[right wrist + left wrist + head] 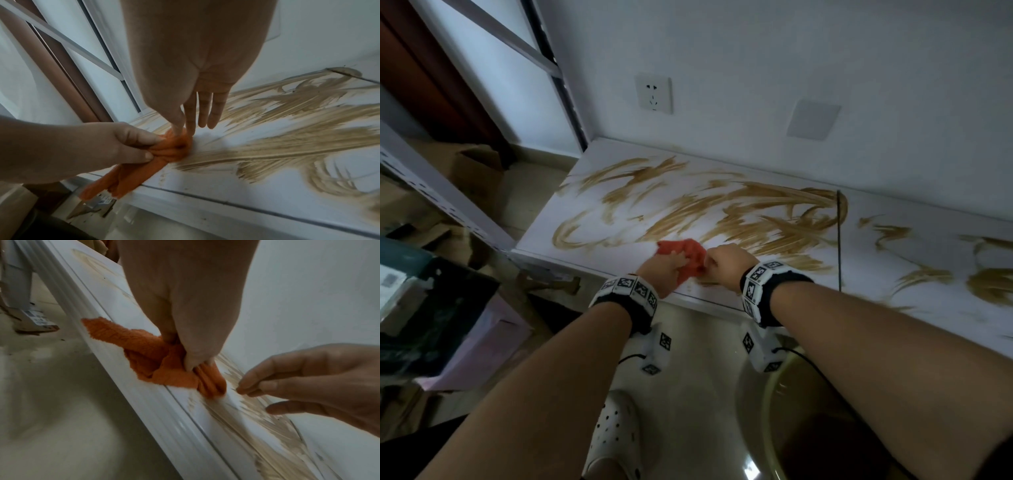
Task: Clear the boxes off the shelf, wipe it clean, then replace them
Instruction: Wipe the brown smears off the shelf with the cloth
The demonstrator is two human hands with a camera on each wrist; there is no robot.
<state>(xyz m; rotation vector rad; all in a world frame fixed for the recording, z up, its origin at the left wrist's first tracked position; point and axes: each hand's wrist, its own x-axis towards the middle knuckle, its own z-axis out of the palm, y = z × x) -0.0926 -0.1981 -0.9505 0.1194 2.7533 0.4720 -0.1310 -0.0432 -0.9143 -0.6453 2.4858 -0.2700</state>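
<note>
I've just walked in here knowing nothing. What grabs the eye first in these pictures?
The brown smears streaked across most of the white shelf stand out first. Next comes the bright orange cloth bunched at the shelf's front edge, gripped by the left hand, with the right hand touching it from the other side. Below, a basin of brown water sits on the floor.

White wall (pixel 756 51), socket (pixel 654 93), tiled floor (pixel 698 377)

A storage room: metal shelving (pixel 445 192), cardboard boxes (pixel 479 164) on the tiled floor (pixel 698 359), plain wall socket (pixel 654 94).
</note>
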